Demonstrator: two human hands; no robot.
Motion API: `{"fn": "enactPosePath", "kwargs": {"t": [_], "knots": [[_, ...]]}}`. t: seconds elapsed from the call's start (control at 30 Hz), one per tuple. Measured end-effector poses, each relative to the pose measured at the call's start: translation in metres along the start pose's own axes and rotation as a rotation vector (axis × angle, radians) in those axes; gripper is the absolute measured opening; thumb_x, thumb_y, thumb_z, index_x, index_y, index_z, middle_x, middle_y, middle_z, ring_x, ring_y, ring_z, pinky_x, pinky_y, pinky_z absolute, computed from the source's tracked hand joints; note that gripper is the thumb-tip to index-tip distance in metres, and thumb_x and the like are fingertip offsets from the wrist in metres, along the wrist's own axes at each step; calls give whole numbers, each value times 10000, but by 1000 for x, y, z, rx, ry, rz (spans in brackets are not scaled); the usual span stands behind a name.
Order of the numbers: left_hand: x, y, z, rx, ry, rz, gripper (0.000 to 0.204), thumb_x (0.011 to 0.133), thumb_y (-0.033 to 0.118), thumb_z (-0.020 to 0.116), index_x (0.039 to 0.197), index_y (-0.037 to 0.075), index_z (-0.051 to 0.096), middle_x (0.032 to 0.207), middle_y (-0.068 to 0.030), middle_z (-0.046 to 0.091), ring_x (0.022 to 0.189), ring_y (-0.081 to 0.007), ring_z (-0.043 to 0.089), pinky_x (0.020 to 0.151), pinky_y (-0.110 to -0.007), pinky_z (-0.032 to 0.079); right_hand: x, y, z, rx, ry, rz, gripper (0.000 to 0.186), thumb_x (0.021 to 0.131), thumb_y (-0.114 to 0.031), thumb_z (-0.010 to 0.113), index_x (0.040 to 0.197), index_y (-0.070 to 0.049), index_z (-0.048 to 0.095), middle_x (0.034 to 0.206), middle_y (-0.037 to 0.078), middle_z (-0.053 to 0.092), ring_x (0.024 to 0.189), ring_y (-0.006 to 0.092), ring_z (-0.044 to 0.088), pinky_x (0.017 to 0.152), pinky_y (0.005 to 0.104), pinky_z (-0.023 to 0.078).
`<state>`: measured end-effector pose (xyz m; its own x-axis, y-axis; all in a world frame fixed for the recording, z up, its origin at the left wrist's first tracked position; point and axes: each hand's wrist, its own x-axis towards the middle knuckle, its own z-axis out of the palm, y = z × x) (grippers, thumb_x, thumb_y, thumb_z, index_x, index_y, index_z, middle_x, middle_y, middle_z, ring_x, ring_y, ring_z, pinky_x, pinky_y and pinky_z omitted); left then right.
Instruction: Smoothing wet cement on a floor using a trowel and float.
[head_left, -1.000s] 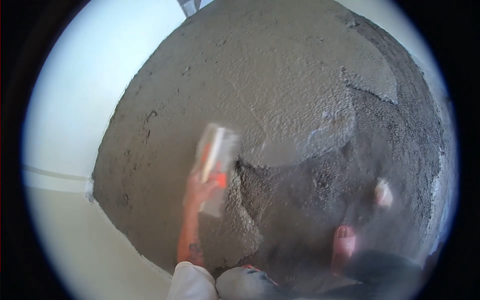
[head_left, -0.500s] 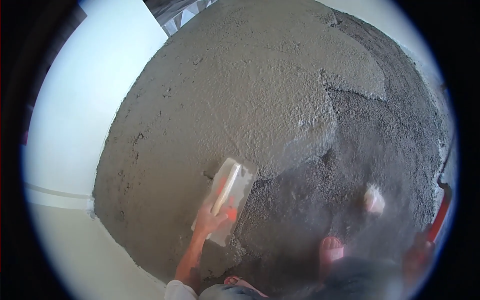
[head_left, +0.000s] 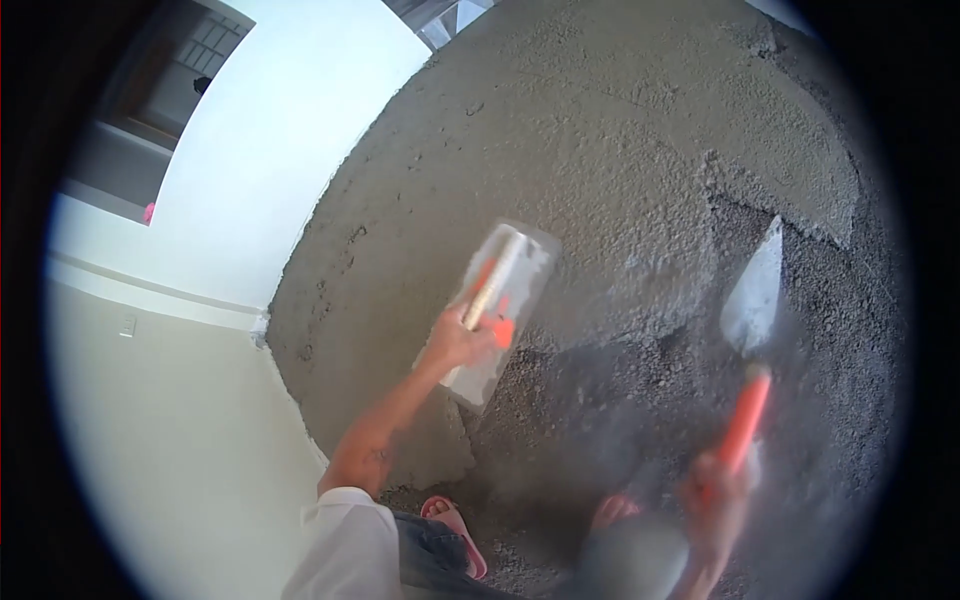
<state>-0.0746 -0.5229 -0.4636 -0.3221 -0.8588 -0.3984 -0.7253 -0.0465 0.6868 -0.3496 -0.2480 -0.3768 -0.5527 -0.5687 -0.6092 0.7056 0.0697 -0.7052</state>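
My left hand [head_left: 462, 340] is wrapped round the pale handle of a rectangular plastering float [head_left: 525, 260] with orange mounts. Its flat plate lies over the smooth wet mortar [head_left: 430, 230], close to where that meets the rough dark base. My right hand [head_left: 718, 490] grips the red handle of a pointed trowel [head_left: 757, 290]. The trowel's grey, leaf-shaped blade points away from me, over the rough floor and just short of the mortar's broken edge. A blur softens the right hand and handle; whether the blade touches the ground I cannot tell.
A white wall [head_left: 290, 110] with an opening runs along the left, meeting a cream wall [head_left: 170, 420] with a switch plate at a corner. Rough dark base [head_left: 640, 410] spreads at the right and near side. My feet in pink sandals [head_left: 458, 535] stand close by.
My right hand has swung in from the far right edge, bringing the trowel forward over the floor. The view has shifted; the float appears higher and further right, still in my left hand.
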Motion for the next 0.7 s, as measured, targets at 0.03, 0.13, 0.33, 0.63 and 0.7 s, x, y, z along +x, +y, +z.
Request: {"fn": "enactPosePath", "kwargs": {"t": [0.03, 0.13, 0.33, 0.63, 0.7], "knots": [[4, 6, -5, -69, 80, -32, 444, 708, 60, 621, 1144, 17, 544, 758, -45, 641, 569, -104, 592, 487, -263, 481, 6, 4, -4, 12, 14, 2, 86, 756, -16, 515, 799, -52, 449, 566, 11, 421, 356, 76, 333, 315, 208, 266], [25, 9, -29, -157, 206, -58, 304, 700, 61, 639, 992, 1, 578, 682, -64, 621, 487, -108, 566, 412, -259, 452, 26, 8, -14, -31, 100, -101, 90, 772, -25, 521, 833, -53, 461, 578, 6, 427, 373, 61, 349, 319, 197, 269], [92, -70, -59, -423, 358, -9, 269, 720, 44, 617, 977, -4, 558, 629, -58, 587, 446, -109, 539, 366, -252, 411, 114, -6, -69, -474, 85, -436, 140, 796, -105, 584, 872, -73, 470, 586, -39, 396, 393, 35, 336, 329, 184, 269], [221, -137, -110, -1029, 477, 156, 204, 810, 122, 563, 983, 15, 545, 584, 37, 424, 421, -68, 399, 363, -229, 349, 64, -42, -181, -817, 514, -407, 194, 799, -222, 608, 883, -119, 466, 589, -62, 348, 392, 31, 323, 330, 190, 264], [237, -144, -133, -1009, 461, 61, 209, 830, 192, 560, 961, 30, 542, 570, 42, 385, 416, -64, 378, 355, -234, 326, 29, -33, -218, -718, 660, -405, 197, 788, -238, 619, 844, -141, 457, 579, -67, 342, 383, 28, 314, 322, 190, 254]]}}
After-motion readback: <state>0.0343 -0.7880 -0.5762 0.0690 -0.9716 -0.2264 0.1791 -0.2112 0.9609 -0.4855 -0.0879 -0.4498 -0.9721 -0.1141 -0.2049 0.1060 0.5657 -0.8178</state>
